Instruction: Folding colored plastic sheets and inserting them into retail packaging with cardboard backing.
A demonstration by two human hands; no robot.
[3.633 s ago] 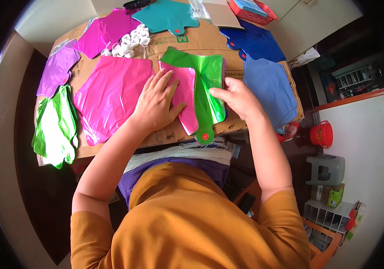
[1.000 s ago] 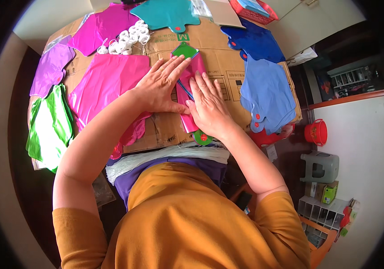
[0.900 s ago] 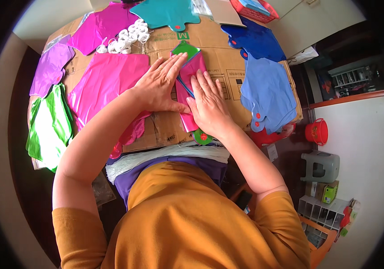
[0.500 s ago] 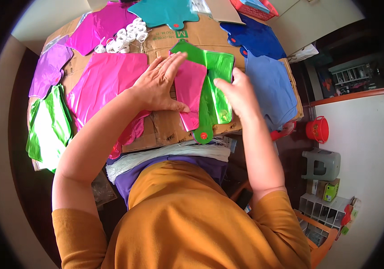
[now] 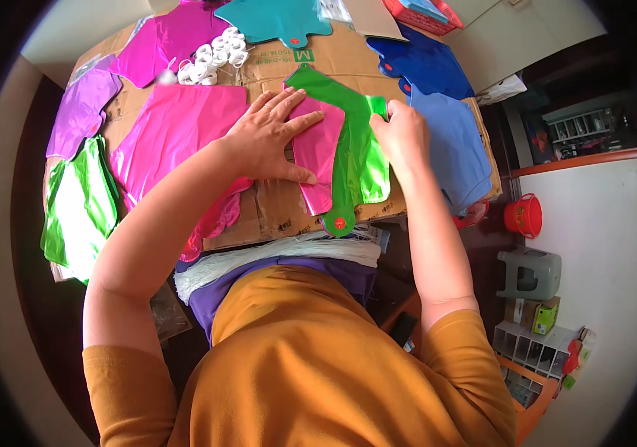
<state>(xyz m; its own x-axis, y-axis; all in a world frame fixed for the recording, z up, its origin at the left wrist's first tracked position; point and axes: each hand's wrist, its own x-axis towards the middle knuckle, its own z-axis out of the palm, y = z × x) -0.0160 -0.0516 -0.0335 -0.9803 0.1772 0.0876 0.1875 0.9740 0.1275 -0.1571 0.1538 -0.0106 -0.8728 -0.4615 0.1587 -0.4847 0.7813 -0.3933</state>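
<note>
A flat green foil balloon with a rounded tab and red dot at its near end lies in front of me. Over its left part is a folded pink foil piece. My left hand rests with fingers spread, its fingertips and thumb on the pink piece. My right hand is closed on the green balloon's upper right edge, thumb against fingers. Beside my left hand is a larger pink foil balloon, its near end crumpled and partly hidden by my left forearm.
Cardboard covers the table. Around it lie teal, magenta, purple, dark blue and light blue foil balloons, plus white string rolls. White ribbon strands cross my lap. Right: red bucket, grey stool.
My right hand has moved up slightly and closed on the green balloon's edge. The green flap's shape has shifted, lying further right. My left hand stays spread on the pink piece.
</note>
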